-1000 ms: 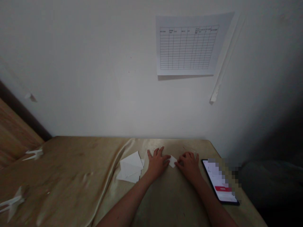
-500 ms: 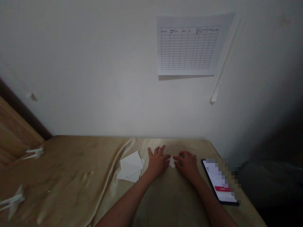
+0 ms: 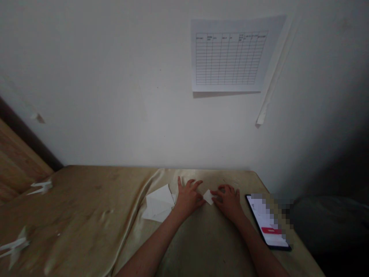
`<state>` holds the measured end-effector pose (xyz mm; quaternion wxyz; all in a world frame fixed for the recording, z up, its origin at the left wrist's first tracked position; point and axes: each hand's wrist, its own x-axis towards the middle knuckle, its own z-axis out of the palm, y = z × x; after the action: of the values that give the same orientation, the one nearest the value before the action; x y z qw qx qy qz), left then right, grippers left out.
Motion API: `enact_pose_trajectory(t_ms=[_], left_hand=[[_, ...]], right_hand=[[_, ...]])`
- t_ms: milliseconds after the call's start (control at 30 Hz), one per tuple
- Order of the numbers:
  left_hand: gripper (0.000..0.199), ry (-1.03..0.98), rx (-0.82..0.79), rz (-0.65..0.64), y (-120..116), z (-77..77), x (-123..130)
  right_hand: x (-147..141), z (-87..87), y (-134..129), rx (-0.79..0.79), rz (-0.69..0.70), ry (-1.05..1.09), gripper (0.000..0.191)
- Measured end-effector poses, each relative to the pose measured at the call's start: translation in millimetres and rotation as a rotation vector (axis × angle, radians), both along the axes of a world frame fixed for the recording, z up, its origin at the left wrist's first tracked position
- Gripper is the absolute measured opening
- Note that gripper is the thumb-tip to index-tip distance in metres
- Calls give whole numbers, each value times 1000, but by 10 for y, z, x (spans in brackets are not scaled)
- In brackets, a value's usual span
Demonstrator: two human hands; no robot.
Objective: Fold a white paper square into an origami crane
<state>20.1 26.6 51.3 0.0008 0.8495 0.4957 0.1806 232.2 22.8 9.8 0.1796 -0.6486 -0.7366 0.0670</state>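
Note:
A small folded white paper (image 3: 208, 197) lies on the gold cloth between my two hands. My left hand (image 3: 189, 197) has its fingers spread, with the thumb at the paper's left corner. On the right side of the paper, my right hand (image 3: 228, 198) touches its edge with thumb and index finger, pressing it on the cloth; the other fingers are curled a little. Several white sheets (image 3: 159, 203) lie overlapping to the left of my left hand, partly behind the forearm.
A phone (image 3: 268, 225) lies to the right on the cloth-covered table (image 3: 86, 215). Two folded white paper shapes (image 3: 42, 186) (image 3: 17, 246) are at the far left. A printed grid sheet (image 3: 230, 57) hangs on the wall behind.
My left hand has slid a little left, uncovering more of the small paper. My right hand has stayed in place.

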Motion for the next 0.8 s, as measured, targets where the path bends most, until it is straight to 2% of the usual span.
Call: enact_pose_trajectory(t_ms=[200,400,467,633,700,800], left_hand=[[9,-34,-55,20,4,8,-5],[17,-78,-64,44,39,-117,9],[24,-95,-54,52,41,-165,30],[56,-137,-47,57,23,-238,91],[53,-125,-56,46,16,-248,106],[39,-103,-66,39,12,-252,111]], right_hand=[[10,-38,5,9,-8,37,30],[6,-108,21,30,-14,42,32],[0,-125,29,42,-13,42,34],[-10,-130,47,62,-14,37,33],[-8,-122,50,60,-12,40,32],[4,-107,54,60,-9,47,27]])
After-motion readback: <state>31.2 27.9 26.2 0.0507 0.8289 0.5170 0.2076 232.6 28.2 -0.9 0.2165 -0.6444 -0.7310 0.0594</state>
